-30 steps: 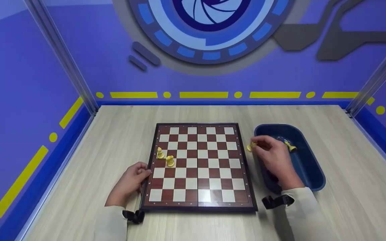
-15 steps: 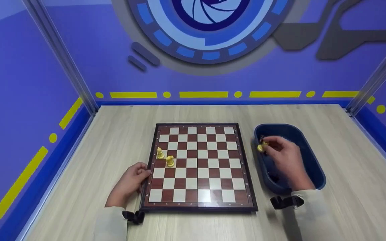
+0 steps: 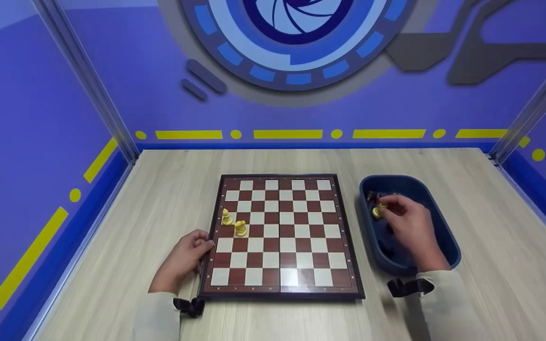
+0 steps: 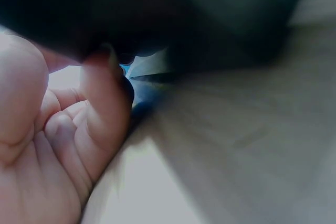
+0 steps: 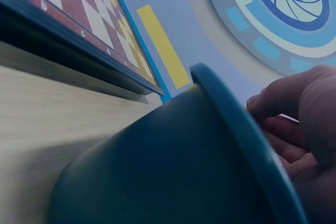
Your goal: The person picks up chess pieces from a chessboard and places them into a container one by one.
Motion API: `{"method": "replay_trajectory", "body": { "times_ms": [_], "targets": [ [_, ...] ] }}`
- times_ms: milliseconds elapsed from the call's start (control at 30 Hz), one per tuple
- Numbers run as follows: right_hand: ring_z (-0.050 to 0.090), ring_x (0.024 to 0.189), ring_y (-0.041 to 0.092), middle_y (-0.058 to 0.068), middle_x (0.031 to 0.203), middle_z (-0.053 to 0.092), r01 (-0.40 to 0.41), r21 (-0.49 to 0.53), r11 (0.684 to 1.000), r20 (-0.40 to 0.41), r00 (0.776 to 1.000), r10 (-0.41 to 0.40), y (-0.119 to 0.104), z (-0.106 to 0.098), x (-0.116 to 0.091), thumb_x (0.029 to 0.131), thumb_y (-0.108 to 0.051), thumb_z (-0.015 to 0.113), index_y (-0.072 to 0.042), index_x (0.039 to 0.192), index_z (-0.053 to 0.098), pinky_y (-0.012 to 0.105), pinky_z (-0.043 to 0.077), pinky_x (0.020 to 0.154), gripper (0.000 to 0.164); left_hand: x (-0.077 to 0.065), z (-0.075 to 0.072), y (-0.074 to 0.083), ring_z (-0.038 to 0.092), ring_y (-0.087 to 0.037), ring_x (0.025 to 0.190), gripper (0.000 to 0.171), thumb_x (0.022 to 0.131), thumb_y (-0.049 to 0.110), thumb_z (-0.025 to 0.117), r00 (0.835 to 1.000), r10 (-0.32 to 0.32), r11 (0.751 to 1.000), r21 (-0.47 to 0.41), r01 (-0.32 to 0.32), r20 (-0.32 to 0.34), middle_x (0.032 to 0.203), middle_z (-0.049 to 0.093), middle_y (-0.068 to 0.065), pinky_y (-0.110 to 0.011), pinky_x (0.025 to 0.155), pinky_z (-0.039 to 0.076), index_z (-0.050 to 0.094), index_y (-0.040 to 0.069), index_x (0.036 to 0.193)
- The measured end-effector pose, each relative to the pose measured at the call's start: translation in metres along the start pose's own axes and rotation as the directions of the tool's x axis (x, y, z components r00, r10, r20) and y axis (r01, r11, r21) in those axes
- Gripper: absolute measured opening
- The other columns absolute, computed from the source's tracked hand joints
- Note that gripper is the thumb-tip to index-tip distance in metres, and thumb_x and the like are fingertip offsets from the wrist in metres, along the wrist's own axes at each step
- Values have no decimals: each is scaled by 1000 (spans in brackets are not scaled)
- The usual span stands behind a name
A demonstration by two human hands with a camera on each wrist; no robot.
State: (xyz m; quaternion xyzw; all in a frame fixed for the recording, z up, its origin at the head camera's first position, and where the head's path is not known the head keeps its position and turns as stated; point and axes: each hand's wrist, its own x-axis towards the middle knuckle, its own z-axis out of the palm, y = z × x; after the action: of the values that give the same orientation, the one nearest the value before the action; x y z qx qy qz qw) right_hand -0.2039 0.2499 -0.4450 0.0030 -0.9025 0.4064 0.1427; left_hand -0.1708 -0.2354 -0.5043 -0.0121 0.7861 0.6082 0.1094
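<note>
A checkered chessboard [image 3: 280,232] lies on the table, with a pale yellow pawn [image 3: 226,217] and a yellow knight [image 3: 240,228] upright near its left edge. My left hand [image 3: 190,251] grips the board's left edge, thumb at the rim; the left wrist view shows the fingers [image 4: 105,103] bent up against its dark underside. Over the dark blue tub [image 3: 436,215], my right hand [image 3: 410,225] pinches a yellow chess piece [image 3: 377,211] between thumb and fingertips. The piece's upper part is covered by the fingers. In the right wrist view the tub wall [image 5: 173,166] hides most of the piece.
Dark chess pieces [image 3: 372,195] lie inside the tub, partly hidden by the right hand. The tub stands just right of the board, a narrow strip of table [image 3: 353,189] between them. Blue-purple wall panels [image 3: 296,113] enclose the table at the back and sides.
My right hand has moved right, carrying the yellow chess piece from beside the tub's left rim to over its inside. The yellow piece seen lying in the tub is now hidden. My left hand stays put.
</note>
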Motion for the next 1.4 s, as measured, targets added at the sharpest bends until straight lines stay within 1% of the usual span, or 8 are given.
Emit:
{"method": "replay_trajectory", "body": {
  "times_ms": [167, 333, 567, 733, 1000, 1200, 1300, 1400],
  "targets": [
    [65, 88, 11, 13, 105, 71, 13, -21, 1000, 3, 1000, -13, 3, 2, -2, 88, -9, 68, -7, 107, 70, 10, 48, 67, 20, 1, -1, -1, 52, -9, 50, 20, 98, 11, 53, 1000, 7, 1000, 24, -7, -5, 72, 57, 1, -24, 42, 42, 48, -4, 111],
    [65, 88, 13, 13, 103, 72, 18, -49, 999, 5, 1000, -18, 3, 4, -2, 86, -7, 68, -7, 105, 71, 10, 47, 68, 19, 2, -2, -3, 51, -11, 51, 19, 98, 9, 52, 1000, -3, 1000, 23, 3, -5, 72, 56, 0, -25, 42, 42, 48, -5, 110],
    [67, 100, 28, 16, 112, 68, -1, -14, 1000, 41, 999, 2, 0, 2, -4, 88, -5, 63, -6, 109, 69, 10, 47, 69, 22, 0, -1, -2, 50, -9, 53, 20, 97, 9, 53, 1000, 10, 1000, 6, -10, -11, 73, 56, 1, -23, 45, 42, 49, -4, 111],
    [66, 102, 28, 14, 113, 67, 3, -27, 1000, 55, 998, -1, -5, 1, -4, 90, -7, 63, -7, 112, 68, 11, 47, 70, 23, 0, 0, -2, 52, -9, 54, 18, 97, 10, 54, 1000, -1, 1000, 17, 1, -23, 73, 57, 1, -23, 46, 42, 50, -3, 109],
    [67, 95, 24, 11, 106, 70, 81, -36, 996, 0, 997, -81, -12, 12, -2, 87, -6, 68, -7, 107, 70, 8, 46, 72, 20, 2, 0, -1, 49, -9, 52, 19, 97, 11, 55, 1000, -5, 999, 45, 6, -31, 71, 54, 2, -24, 45, 40, 50, -3, 110],
    [65, 93, 20, 11, 105, 70, 104, -3, 995, 1, 995, -104, -18, 19, -1, 85, -3, 68, -4, 106, 70, 11, 48, 71, 21, -2, 1, 6, 47, -10, 49, 17, 97, 6, 53, 999, 1, 999, 52, 1, -38, 69, 53, 1, -24, 44, 39, 51, -6, 109],
    [64, 95, 20, 11, 107, 69, 113, -4, 994, 9, 994, -113, -23, 22, -1, 85, -4, 68, -5, 106, 70, 18, 50, 78, 21, -6, 1, 12, 47, -9, 49, 17, 97, 6, 53, 999, 13, 999, 46, -11, -33, 68, 53, 2, -24, 44, 40, 51, -6, 108],
    [63, 97, 22, 11, 108, 68, 120, -13, 993, 22, 993, -120, -27, 26, -1, 86, -5, 67, -7, 107, 69, 32, 52, 84, 21, -10, 2, 17, 47, -8, 48, 17, 97, 8, 54, 999, 22, 999, 48, -21, -31, 68, 53, 3, -23, 44, 39, 51, -5, 108]
  ]
}}
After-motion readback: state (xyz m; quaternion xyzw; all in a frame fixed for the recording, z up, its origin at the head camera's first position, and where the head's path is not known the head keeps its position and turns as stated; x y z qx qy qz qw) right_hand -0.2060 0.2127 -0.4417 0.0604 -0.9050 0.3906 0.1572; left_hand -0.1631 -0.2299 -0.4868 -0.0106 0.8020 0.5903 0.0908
